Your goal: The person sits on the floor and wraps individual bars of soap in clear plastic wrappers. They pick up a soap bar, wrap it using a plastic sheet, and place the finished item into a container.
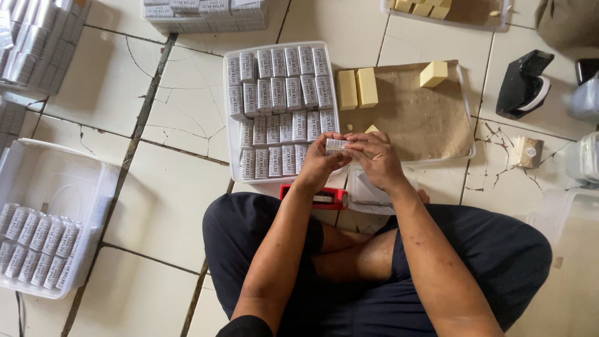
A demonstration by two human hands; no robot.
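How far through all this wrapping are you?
Done: rows of wrapped bars fill the white tray. In hand: the left hand and right hand hold one wrapped bar together. Left: a few bare yellow blocks on the brown paper.

hands 2 (321, 163) (374, 159) | wrapped bar in hands 1 (336, 145) | bare bars on paper tray 4 (347, 89) | tape dispenser 1 (523, 84) | red tool 1 (314, 196) | white trays 5 (228, 125)

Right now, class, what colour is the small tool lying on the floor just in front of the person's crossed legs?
Red, with a black middle; the head view shows it.
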